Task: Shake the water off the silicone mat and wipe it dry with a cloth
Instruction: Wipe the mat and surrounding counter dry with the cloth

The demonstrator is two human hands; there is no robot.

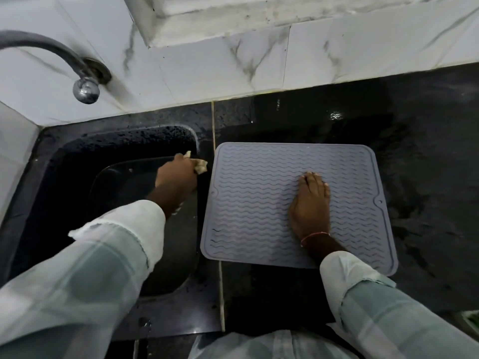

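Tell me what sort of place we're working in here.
Most likely a home kitchen: a dark sink set in a black stone counter, a wall tap above it, and a grey silicone mat alongside.

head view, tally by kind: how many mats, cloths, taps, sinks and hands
mat: 1
cloth: 1
tap: 1
sink: 1
hands: 2, left hand and right hand
total: 6
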